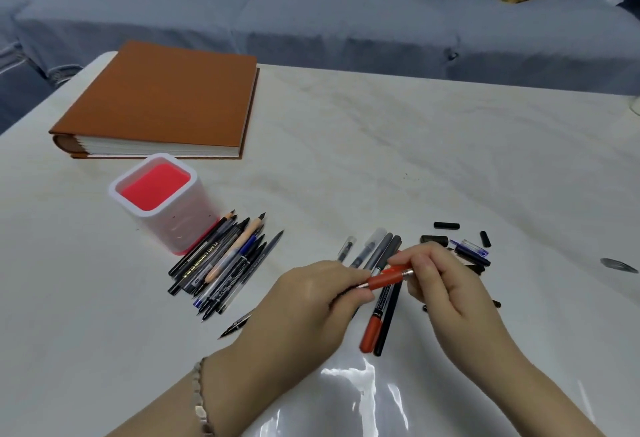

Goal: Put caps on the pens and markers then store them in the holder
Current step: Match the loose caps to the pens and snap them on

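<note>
My left hand [311, 301] grips the barrel of a pen whose black tip [235, 327] sticks out to the lower left. My right hand [440, 280] pinches a red cap [386, 279] that sits on the pen's other end, between both hands. The white holder [180, 225] with a red inside stands at the left. Beside it lies a pile of uncapped pens [225, 263]. Under my hands lie a few capped markers [379, 319], one red-ended. Loose caps [460, 242], black and blue, are scattered behind my right hand.
A thick brown album [166, 100] lies at the table's back left. A grey sofa with cushions [381, 17] runs behind the white table [415, 145]. A dark smudge [620, 265] marks the table at the right.
</note>
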Demonstrator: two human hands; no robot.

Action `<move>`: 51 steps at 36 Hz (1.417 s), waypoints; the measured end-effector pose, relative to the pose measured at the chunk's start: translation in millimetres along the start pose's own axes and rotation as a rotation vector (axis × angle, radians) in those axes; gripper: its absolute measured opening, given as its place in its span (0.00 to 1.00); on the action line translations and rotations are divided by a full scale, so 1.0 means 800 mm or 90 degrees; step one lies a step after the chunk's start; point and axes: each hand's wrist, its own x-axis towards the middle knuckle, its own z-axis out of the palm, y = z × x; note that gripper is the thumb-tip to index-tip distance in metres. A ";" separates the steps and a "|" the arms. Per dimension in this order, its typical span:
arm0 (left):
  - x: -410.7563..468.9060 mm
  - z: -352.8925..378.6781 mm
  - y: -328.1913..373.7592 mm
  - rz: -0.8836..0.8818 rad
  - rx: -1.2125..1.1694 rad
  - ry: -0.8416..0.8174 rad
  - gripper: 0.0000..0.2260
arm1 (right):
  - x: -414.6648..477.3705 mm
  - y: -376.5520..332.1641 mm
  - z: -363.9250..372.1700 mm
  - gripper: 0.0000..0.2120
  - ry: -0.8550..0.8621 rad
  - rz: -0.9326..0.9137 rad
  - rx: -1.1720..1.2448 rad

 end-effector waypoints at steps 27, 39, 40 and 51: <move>-0.027 -0.003 -0.089 -0.257 0.363 -0.094 0.08 | 0.068 0.047 -0.026 0.09 -0.057 0.185 -0.292; 0.027 -0.014 -0.040 -0.411 -0.268 0.184 0.04 | 0.038 0.064 -0.075 0.04 -0.010 0.173 -0.378; 0.030 -0.015 -0.034 -0.418 -0.320 0.191 0.04 | 0.032 0.064 -0.082 0.04 -0.018 0.166 -0.390; 0.027 -0.016 -0.012 -0.468 -0.567 0.186 0.07 | 0.004 0.072 -0.050 0.10 -0.210 0.083 -0.609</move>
